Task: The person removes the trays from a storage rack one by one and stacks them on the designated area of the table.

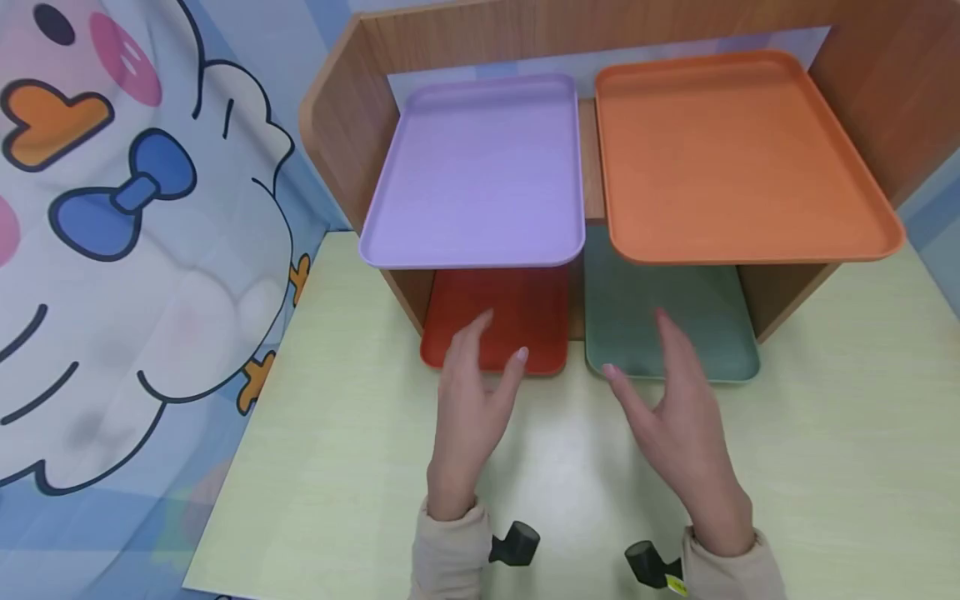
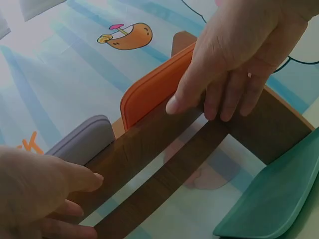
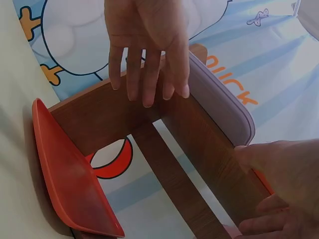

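Note:
My left hand [image 1: 472,400] is in front of the red tray [image 1: 498,325], its fingers relaxed and thumb spread. Near the green tray [image 1: 667,333], my right hand [image 1: 682,408] is likewise relaxed, the thumb pointing inward. Neither hand holds anything. Both lower trays jut from the bottom of a wooden shelf [image 1: 592,171]. Above them lie a purple tray [image 1: 480,175] on the left and a larger orange tray [image 1: 742,158] on the right. In the right wrist view, the left hand [image 3: 147,35] hangs with its fingers downward, apart from the red tray [image 3: 75,179].
The shelf stands on a pale table [image 1: 345,467] against a blue-striped cloth with a cartoon duck [image 1: 187,308] at the left. A dark camera mount [image 1: 516,546] is at the left sleeve. Another mount [image 1: 651,565] is at the right one. All four tray surfaces are bare.

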### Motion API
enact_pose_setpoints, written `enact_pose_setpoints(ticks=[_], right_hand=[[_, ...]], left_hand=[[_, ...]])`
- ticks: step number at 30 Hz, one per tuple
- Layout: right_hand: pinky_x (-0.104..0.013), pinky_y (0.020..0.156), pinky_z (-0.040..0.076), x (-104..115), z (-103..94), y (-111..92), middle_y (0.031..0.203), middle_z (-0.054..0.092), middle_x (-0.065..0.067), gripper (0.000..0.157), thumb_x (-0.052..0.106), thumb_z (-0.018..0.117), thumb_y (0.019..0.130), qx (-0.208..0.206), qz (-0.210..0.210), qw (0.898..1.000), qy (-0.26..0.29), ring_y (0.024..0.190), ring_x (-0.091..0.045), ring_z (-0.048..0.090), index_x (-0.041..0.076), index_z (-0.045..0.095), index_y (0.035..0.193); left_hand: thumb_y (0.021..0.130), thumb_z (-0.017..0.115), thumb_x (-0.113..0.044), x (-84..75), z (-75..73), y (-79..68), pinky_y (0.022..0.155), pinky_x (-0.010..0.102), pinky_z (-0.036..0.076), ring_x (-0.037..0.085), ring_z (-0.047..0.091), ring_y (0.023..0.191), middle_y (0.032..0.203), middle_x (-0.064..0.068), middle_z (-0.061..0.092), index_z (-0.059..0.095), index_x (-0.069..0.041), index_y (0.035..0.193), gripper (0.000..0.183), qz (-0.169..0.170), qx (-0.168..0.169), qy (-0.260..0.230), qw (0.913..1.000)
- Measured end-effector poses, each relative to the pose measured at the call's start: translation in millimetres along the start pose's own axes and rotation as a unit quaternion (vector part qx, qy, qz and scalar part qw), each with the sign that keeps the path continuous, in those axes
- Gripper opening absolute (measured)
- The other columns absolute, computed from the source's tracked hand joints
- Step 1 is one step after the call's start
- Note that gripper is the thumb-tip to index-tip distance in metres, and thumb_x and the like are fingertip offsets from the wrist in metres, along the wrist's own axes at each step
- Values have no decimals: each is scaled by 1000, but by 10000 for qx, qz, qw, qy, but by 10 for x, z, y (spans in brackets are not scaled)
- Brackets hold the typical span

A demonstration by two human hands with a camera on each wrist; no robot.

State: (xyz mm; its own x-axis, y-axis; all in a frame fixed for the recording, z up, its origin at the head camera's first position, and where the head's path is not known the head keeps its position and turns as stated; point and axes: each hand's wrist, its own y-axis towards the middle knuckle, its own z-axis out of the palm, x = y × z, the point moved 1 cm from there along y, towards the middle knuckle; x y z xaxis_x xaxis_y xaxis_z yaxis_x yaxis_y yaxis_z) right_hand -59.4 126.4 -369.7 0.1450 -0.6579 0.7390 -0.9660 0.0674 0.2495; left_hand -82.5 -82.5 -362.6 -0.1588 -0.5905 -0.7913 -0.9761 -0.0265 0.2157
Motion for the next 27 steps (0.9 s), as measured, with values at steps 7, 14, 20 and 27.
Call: enact_pose_setpoints(ticks=[7, 14, 20, 27], right_hand=[[-51, 107, 37, -33, -32, 7, 151, 36, -14, 73, 26, 65, 91, -270, 138, 9968, 736, 136, -33, 38, 9, 25, 150], [-44, 108, 37, -90, -29, 30, 150, 38, -12, 72, 27, 63, 93, -244, 362, 9923, 1161, 137, -28, 39, 11, 24, 151], [-42, 109, 37, -128, -8, 35, 150, 38, -11, 73, 26, 62, 93, -216, 429, 9905, 1288, 137, -27, 39, 11, 22, 152], [-42, 109, 37, -143, 6, 35, 151, 37, -11, 74, 27, 62, 93, -184, 496, 9898, 1325, 137, -26, 39, 10, 20, 152]], left_hand=[[93, 61, -29, 95, -23, 63, 94, 37, 51, 17, 49, 122, 136, 4, 52, 46, -12, 138, 50, 52, -446, -354, 9984], [92, 62, -24, 195, -28, 108, 103, 41, 45, 19, 50, 123, 134, 1, 53, 43, -10, 138, 52, 0, -700, -747, 9947], [92, 62, -22, 297, -50, 162, 105, 39, 44, 18, 50, 123, 133, 0, 52, 39, -12, 140, 54, -148, -886, -1119, 9896], [92, 63, -22, 376, -105, 212, 104, 39, 45, 20, 50, 122, 133, 2, 52, 41, -11, 138, 52, -185, -1157, -1104, 9870]])
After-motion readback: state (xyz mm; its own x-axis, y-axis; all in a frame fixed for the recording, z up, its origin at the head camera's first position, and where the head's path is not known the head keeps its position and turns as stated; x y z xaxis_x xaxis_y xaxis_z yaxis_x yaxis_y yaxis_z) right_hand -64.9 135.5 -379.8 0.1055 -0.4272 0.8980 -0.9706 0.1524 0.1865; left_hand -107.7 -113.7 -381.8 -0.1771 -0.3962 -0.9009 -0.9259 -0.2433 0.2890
